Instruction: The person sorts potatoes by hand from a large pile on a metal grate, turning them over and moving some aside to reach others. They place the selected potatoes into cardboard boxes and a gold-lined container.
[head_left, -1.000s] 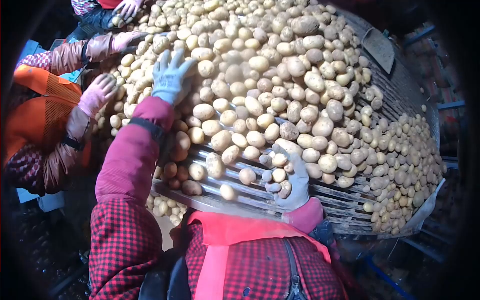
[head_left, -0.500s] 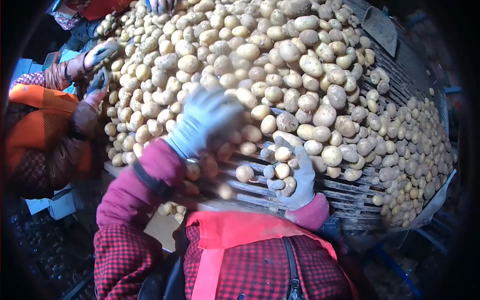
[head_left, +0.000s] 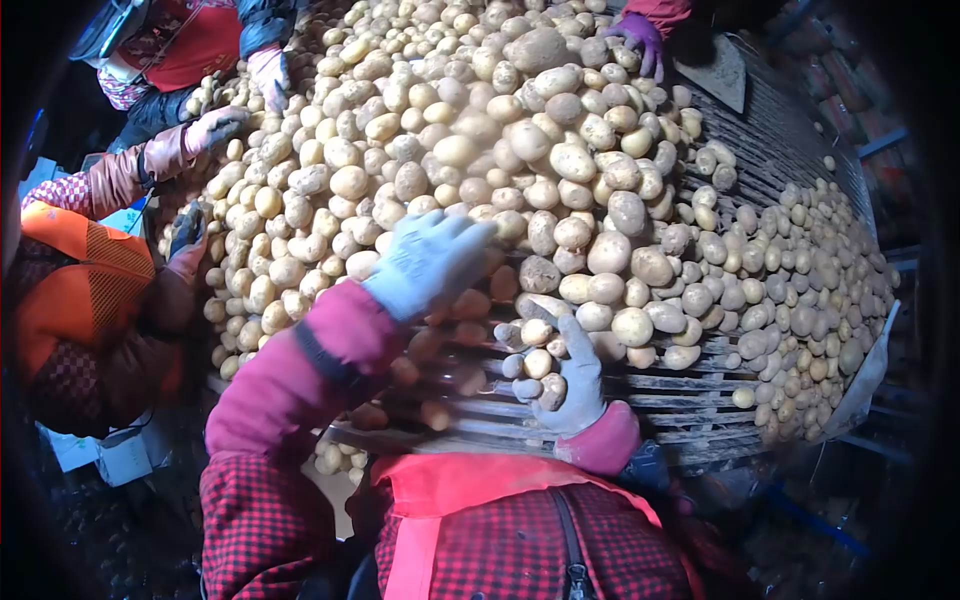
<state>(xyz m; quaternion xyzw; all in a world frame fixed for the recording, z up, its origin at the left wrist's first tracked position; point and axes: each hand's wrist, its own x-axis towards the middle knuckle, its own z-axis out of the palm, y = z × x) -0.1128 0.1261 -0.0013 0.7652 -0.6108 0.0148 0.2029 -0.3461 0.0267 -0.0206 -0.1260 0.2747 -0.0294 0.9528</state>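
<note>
My left hand, in a pale grey-blue glove, reaches palm down over the edge of the potato heap. Its fingers stretch to the right above the potatoes; their tips are slightly blurred and what lies under the palm is hidden. To the right, my right hand, in a dirty grey glove, is turned palm up with its fingers curled around several small potatoes. It rests just over the slatted rack, beside larger potatoes. Below my left hand, a few potatoes lie on the slats in shadow.
A co-worker in an orange vest works at the left edge of the heap. Another person's pink-gloved hand is behind. A purple-gloved hand touches potatoes at the top right. Small potatoes pile up on the right by a sheet-like flap.
My left hand is less blurred and sits slightly right of where it was. The right hand still holds its small potatoes. A purple-gloved hand has come into view at the top; the view has shifted.
</note>
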